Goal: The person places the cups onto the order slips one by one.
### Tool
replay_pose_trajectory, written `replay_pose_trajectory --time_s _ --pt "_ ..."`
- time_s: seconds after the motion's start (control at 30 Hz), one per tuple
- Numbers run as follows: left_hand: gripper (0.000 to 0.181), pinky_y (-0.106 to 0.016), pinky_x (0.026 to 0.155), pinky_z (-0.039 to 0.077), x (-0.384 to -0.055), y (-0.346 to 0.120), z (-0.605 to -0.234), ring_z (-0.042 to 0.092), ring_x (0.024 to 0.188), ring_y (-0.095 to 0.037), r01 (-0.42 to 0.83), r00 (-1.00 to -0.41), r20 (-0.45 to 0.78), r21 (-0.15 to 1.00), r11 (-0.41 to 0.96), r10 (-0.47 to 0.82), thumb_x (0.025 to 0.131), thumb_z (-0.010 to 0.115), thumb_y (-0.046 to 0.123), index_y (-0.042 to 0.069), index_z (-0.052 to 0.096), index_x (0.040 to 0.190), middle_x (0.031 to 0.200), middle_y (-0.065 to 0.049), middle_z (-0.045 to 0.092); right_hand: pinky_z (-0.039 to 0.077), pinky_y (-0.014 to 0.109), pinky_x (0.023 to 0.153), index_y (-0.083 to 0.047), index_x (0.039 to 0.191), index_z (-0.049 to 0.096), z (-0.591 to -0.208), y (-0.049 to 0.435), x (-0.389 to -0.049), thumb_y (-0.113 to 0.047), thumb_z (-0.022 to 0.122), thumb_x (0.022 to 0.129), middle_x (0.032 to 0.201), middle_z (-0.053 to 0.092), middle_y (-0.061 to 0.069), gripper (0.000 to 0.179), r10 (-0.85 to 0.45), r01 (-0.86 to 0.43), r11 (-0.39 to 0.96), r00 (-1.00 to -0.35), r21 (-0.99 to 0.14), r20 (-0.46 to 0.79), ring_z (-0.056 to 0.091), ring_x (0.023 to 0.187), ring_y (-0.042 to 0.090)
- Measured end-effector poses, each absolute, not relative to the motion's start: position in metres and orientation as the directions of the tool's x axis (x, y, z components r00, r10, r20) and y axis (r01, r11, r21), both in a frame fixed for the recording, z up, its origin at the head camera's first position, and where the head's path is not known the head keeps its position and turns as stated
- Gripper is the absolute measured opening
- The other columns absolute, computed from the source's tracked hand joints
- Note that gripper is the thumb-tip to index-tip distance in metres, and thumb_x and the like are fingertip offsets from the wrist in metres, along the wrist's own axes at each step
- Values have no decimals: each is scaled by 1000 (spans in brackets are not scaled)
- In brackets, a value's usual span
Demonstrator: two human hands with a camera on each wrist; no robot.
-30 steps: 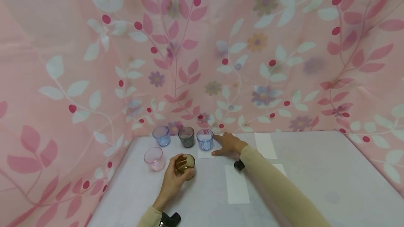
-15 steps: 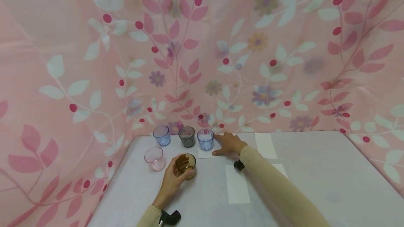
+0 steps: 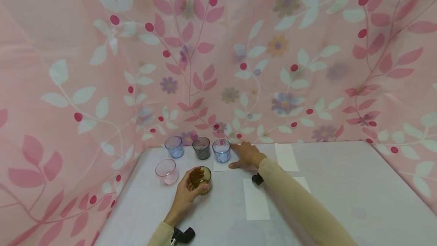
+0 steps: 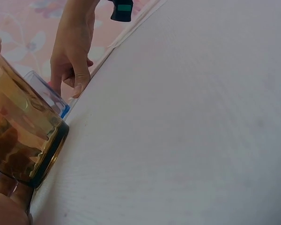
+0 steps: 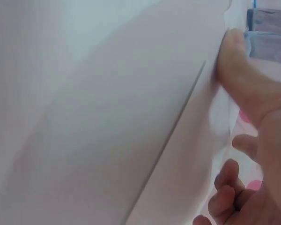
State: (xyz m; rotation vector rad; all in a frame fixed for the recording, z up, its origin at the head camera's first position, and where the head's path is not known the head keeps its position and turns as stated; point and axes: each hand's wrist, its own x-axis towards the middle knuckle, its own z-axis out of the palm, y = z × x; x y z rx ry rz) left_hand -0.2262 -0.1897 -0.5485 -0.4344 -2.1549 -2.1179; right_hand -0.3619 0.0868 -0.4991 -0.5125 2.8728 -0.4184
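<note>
In the head view my left hand (image 3: 184,193) grips an amber glass (image 3: 206,182), thumb on the near side and fingers round its far left. The left wrist view shows this amber glass (image 4: 25,122) close up at the left edge. Just right of a clear blue glass (image 3: 222,155), my right hand (image 3: 250,155) lies with thumb and forefinger spread, holding nothing. That blue glass stands on a white paper slip (image 3: 220,167). In the right wrist view the straight thumb of my right hand (image 5: 276,122) reaches down at the paper, close to the blue glass (image 5: 271,47).
A dark grey glass (image 3: 201,149) and a bluish-violet glass (image 3: 175,148) stand along the back left. A pink glass (image 3: 167,172) is left of the amber one. More paper slips lie nearby, one (image 3: 257,200) in front and another (image 3: 286,158) behind. Floral curtain (image 3: 218,67) hangs behind the table.
</note>
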Motion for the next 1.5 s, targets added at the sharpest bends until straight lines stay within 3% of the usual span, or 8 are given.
replay_pose_trajectory --time_s 0.23,0.4,0.53,0.77,0.97,1.23,1.5 --pt "68 -20 106 54 -228 -190 -549 64 127 -23 273 -955 270 962 10 124 89 79 -7 -7 48 149 143 -34 58 48 52 108 -21 163 44 -499 88 -363 -60 88 80 134 58 18 102 -447 -419 865 -893 -278 -44 51 120 33" --pt "66 -19 107 53 -227 -190 -551 64 128 -21 273 -955 268 962 22 124 89 79 -7 -7 49 148 143 -34 58 53 50 101 -18 164 41 -495 113 -366 -53 92 78 129 59 20 106 -491 -447 797 -871 -407 -4 54 111 29" --pt "66 -20 107 53 -227 -191 -551 64 128 -22 284 -951 278 958 28 133 90 79 -6 -8 48 148 142 -35 58 53 52 99 -15 166 36 -485 147 -372 -43 94 80 130 59 25 108 -501 -419 747 -865 -516 -22 56 112 32" --pt "66 -21 109 53 -226 -192 -548 63 129 -20 266 -955 262 964 7 140 90 77 -7 -7 48 149 145 -33 56 51 48 97 -13 167 34 -484 189 -370 -40 96 77 121 62 21 112 -507 -394 749 -858 -533 -78 54 108 29" --pt "67 -21 109 52 -225 -191 -548 62 131 -20 252 -957 250 968 -12 148 90 78 -7 -7 47 150 146 -34 55 44 39 89 -19 169 29 -498 198 -361 -45 95 78 106 54 9 116 -495 -331 750 -855 -573 -154 48 100 22" --pt "69 -22 111 51 -227 -191 -550 61 134 -23 257 -953 258 966 -26 157 90 78 -8 -7 46 151 148 -34 54 41 35 80 -11 168 30 -508 200 -364 -41 93 82 97 51 8 110 -518 -367 736 -847 -568 -124 45 88 20" --pt "68 -21 110 51 -225 -191 -548 60 135 -27 241 -959 240 970 -14 148 90 78 -6 -5 47 151 148 -31 55 36 32 75 -11 168 30 -509 198 -366 -41 91 84 85 45 5 108 -517 -364 753 -842 -549 -151 39 78 17"
